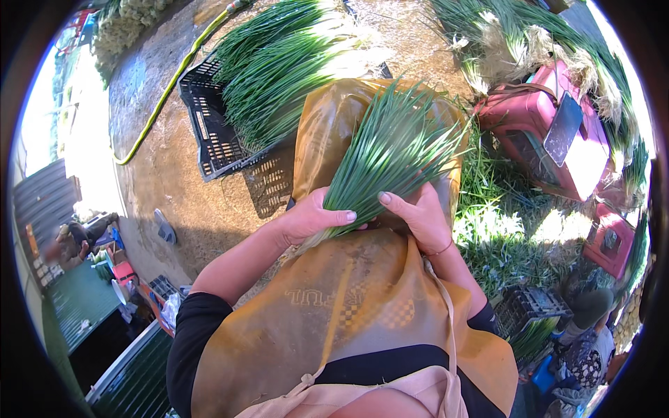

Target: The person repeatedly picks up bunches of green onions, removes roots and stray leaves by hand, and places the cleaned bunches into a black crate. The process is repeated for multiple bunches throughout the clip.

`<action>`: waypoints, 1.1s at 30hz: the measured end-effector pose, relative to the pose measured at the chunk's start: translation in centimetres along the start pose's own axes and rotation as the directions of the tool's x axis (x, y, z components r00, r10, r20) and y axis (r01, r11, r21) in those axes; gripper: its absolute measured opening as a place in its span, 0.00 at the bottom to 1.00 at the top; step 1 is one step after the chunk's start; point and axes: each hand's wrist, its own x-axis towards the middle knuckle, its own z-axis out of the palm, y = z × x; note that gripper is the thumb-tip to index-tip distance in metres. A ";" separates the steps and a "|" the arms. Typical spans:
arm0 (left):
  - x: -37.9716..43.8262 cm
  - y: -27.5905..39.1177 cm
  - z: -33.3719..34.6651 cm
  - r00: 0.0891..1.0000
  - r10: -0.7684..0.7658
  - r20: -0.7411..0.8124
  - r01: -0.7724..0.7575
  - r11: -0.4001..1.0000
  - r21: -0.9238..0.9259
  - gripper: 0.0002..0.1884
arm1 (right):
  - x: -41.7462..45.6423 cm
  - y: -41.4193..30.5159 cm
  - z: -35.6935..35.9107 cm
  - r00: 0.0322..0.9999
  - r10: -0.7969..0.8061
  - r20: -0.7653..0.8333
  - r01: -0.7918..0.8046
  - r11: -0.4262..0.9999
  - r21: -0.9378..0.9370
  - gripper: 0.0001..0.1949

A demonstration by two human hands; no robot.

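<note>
A bunch of spring onions (392,146) lies across my lap over a wet amber plastic apron (339,282). Its green leaf tips fan out away from me, and the pale ends point back toward my left forearm. My left hand (321,214) grips the bunch low down, thumb across the leaves. On the other side my right hand (426,217) holds it with the thumb on top; the fingers are partly hidden beneath the leaves.
Beyond my knees, a black plastic crate (206,125) holds several spring onion bunches (282,83). A yellow hose (172,83) crosses the wet floor. At right stand a pink plastic stool (543,120), loose cut leaves (491,224) and a seated person (585,345). Another person (83,235) is far left.
</note>
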 end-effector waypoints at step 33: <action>-0.8 -1.1 0.0 0.999 0.028 -0.040 -0.033 0.989 -0.141 0.27 | 1.0 -2.6 0.5 0.644 -0.461 0.610 0.703 0.044 -0.709 0.10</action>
